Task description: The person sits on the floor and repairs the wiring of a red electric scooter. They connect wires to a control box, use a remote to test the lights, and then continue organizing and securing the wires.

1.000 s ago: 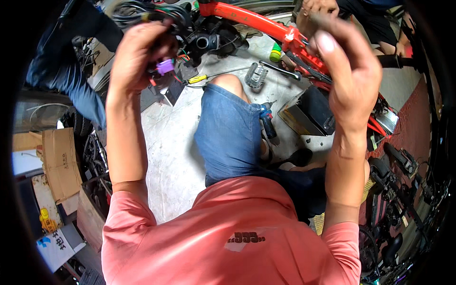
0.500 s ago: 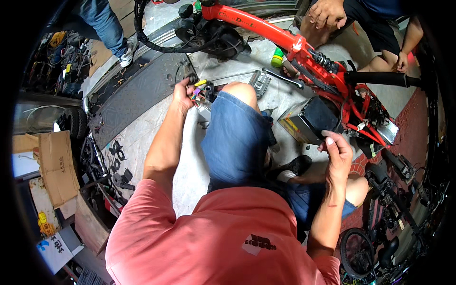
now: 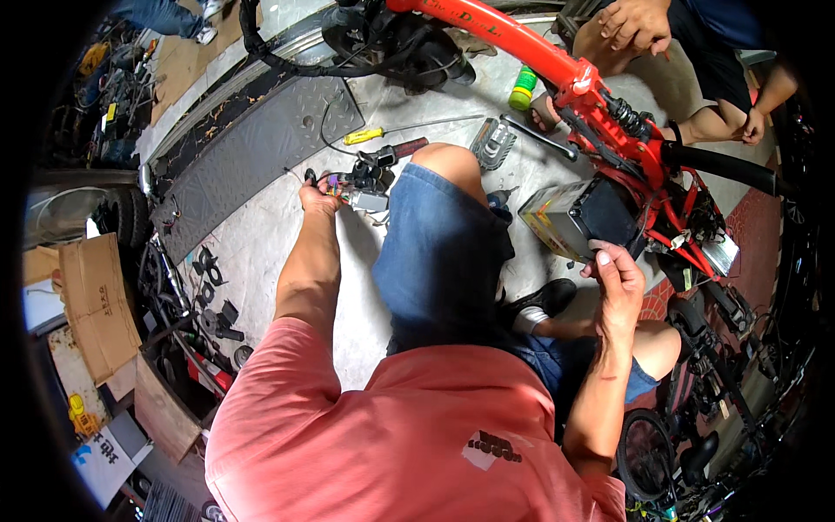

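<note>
My left hand (image 3: 320,196) is closed around a bundle of wires (image 3: 335,184) with coloured connectors, beside a silver controller box (image 3: 367,201) and dark parts on the floor left of my bare knee. A yellow-handled screwdriver (image 3: 364,136) lies beyond them. My right hand (image 3: 613,268) has curled fingers in front of a black-topped battery box (image 3: 548,224); what they hold, if anything, is too small to make out. The red bicycle frame (image 3: 513,39) stands behind that box. A metal pedal (image 3: 491,148), a wrench bar (image 3: 535,135) and a power drill (image 3: 498,200) lie near my knee.
Another person's hand (image 3: 635,26) and legs are at upper right, another's leg (image 3: 174,17) at upper left. Cardboard (image 3: 100,304) and bike parts line the left; small bicycles (image 3: 648,461) crowd the lower right. A grey ramp plate (image 3: 226,183) lies ahead-left; a green bottle (image 3: 522,87) sits beyond the pedal.
Both hands have come down from high in the view, my left to the floor with the wires, my right beside the battery box. The red frame appears shifted slightly rightward.
</note>
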The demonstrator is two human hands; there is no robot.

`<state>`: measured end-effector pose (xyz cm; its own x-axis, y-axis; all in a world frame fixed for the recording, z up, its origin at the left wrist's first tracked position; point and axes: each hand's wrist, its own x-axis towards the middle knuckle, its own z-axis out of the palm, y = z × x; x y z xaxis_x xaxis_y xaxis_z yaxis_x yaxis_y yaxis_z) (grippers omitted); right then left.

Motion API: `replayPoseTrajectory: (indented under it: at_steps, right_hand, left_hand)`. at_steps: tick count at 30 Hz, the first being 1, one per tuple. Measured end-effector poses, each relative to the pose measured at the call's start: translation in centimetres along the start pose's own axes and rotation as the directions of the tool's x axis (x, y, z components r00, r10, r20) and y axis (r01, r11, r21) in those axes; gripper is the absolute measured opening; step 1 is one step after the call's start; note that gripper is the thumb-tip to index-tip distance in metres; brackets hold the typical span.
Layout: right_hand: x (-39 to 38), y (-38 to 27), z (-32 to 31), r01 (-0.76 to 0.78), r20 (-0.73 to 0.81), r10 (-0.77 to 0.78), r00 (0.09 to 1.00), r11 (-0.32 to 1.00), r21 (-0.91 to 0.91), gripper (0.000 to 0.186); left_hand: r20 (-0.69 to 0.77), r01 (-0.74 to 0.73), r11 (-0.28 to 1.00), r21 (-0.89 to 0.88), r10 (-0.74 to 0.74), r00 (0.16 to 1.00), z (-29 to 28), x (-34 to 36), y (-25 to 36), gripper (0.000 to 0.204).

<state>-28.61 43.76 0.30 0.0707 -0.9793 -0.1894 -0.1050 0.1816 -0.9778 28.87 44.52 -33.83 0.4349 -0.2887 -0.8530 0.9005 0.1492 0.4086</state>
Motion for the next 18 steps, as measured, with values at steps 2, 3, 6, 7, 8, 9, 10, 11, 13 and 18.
replayPoseTrajectory:
  at_steps: [2,3,6,7,8,9,10,11,13,18]
  right_hand:
    - [0.0,-0.3,0.5,-0.006,0.003,0.006,1.000,1.000,-0.015,0.023]
    - [0.0,-0.2,0.6,-0.013,0.000,0.013,1.000,1.000,-0.018,0.023]
    - [1.0,0.4,1.2,-0.035,0.037,0.035,0.999,0.999,-0.011,0.023]
    - [0.7,0.5,1.4,-0.042,0.024,0.042,0.999,0.999,-0.017,0.023]
    - [0.4,0.5,1.7,-0.049,0.010,0.050,0.999,0.999,-0.022,0.023]
    - [0.1,0.6,2.0,-0.062,-0.004,0.062,0.998,0.998,-0.030,0.022]
    - [0.0,0.7,2.4,-0.075,-0.009,0.075,0.997,0.996,-0.037,0.022]
    - [-0.2,0.8,2.7,-0.088,-0.015,0.088,0.996,0.995,-0.045,0.022]
    - [0.6,0.6,3.3,-0.073,0.057,0.074,0.996,0.997,-0.017,0.021]
    - [-0.6,0.8,4.7,-0.042,-0.042,0.034,0.999,0.981,-0.189,0.021]
  left_hand:
    - [-0.061,0.057,0.993,-0.104,-0.063,0.996,-2.0,1.6,-0.3,0.043]
    - [-0.088,0.080,0.984,-0.158,-0.094,0.992,-3.0,2.4,-0.3,0.040]
    - [-0.191,0.043,0.951,-0.306,-0.105,0.976,-9.8,6.4,1.1,0.027]
    - [-0.270,0.030,0.939,-0.344,-0.130,0.954,-10.4,6.3,0.7,0.027]
    - [-0.318,0.008,0.937,-0.349,-0.127,0.940,-10.8,6.2,0.2,0.032]
    - [-0.332,0.051,0.939,-0.341,-0.171,0.928,-10.7,6.4,-0.1,0.032]
    - [-0.348,0.086,0.937,-0.339,-0.210,0.914,-10.9,6.3,-0.3,0.033]
    - [-0.365,0.122,0.933,-0.337,-0.249,0.897,-11.2,6.4,-0.5,0.034]
    - [-0.199,0.093,0.967,-0.236,-0.141,0.970,-15.4,10.2,1.3,0.042]
    - [-0.084,0.140,0.952,-0.272,-0.168,0.982,-9.4,8.6,-0.5,0.078]
